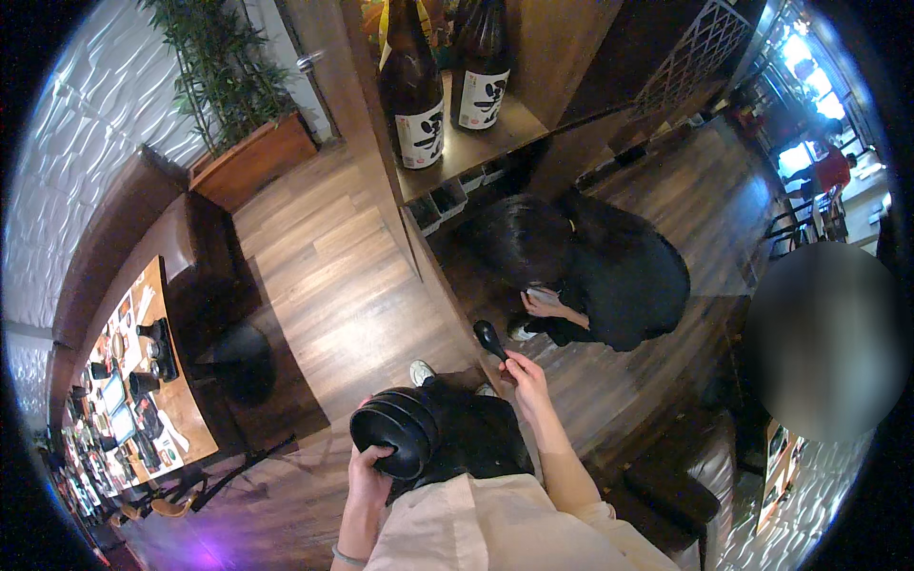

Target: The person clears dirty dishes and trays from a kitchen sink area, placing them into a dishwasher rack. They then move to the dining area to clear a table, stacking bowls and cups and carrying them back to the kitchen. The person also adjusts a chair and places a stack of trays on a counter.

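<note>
A nested stack of black bowls (391, 428) is in my left hand (366, 471), its thumb over the rim of the top bowl and the fingers mostly hidden behind. The bowls are tilted, and the top one shows its dark inside. My right hand (528, 385) pinches a black soup spoon (488, 337) by its handle, with the spoon's bowl pointing away from me. Beyond the spoon, a person in dark clothes (621, 278) crouches low by a wooden shelf unit (471, 153), a small pale thing in the hand, too unclear to name.
Two large dark bottles (420, 135) with labels stand on the shelf. To the left, a long table (196, 428) holds dishes and cups beside a brown bench (182, 235). A wooden planter (250, 164) stands behind. Dark seating (685, 478) is at the right.
</note>
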A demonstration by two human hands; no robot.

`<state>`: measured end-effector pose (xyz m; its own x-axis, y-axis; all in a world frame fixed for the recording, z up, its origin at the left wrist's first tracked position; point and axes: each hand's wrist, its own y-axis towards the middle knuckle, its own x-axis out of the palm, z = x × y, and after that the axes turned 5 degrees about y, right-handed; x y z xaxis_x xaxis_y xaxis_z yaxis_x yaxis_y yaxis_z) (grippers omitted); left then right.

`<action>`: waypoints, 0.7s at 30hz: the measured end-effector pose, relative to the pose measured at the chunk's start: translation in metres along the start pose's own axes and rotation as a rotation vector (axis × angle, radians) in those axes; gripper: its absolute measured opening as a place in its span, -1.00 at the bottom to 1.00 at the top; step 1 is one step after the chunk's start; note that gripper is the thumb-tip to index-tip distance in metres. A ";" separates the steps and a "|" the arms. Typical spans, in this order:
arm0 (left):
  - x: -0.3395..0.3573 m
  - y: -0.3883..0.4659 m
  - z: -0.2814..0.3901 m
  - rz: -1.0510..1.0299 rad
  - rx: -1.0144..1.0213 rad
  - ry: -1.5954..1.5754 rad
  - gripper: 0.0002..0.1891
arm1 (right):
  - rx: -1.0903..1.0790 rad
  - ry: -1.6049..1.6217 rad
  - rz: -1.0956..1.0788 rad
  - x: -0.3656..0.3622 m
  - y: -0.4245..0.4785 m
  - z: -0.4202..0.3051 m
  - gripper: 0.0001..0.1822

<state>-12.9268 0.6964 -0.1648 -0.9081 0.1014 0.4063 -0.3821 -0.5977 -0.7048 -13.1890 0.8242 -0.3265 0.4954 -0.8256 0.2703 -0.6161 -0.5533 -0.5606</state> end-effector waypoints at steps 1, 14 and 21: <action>-0.015 0.007 -0.003 0.029 -0.040 0.014 -0.16 | 0.034 0.085 0.024 0.002 0.008 0.008 -0.68; 0.014 0.042 0.016 -0.002 -0.011 0.011 -0.06 | 0.249 0.149 0.136 -0.001 0.033 0.020 -0.66; 0.051 0.028 -0.023 0.175 0.058 -0.115 -0.18 | 0.377 0.067 -0.073 0.000 0.054 -0.006 -0.61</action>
<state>-12.9874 0.7028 -0.1770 -0.9329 -0.0971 0.3467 -0.2069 -0.6435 -0.7369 -13.2259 0.7940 -0.3522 0.4810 -0.7978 0.3637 -0.3065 -0.5416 -0.7828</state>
